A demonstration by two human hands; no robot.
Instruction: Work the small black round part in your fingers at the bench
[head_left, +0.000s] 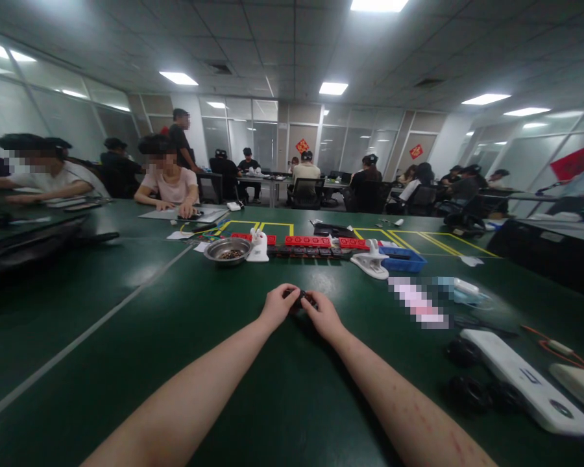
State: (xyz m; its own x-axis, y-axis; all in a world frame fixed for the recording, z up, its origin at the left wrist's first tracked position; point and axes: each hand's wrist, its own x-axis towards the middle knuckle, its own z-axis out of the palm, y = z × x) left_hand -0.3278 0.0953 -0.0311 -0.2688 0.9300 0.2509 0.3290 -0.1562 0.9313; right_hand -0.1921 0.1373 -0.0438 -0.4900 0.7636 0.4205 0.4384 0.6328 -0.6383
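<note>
My left hand and my right hand meet over the green table, both closed on one small dark part. Thumbs press it from above; my fingers cover most of it, so its kind cannot be made out. Beyond my hands lies a row of red blocks with dark pieces along its near side. A metal bowl with small pieces in it stands left of the row. One white figure is beside the bowl, and a white stand is at the row's right end.
A blue bin stands right of the row. Near my right arm lie a white device with black wheels and an orange cable. A dark bag is at left. Across the table a person works.
</note>
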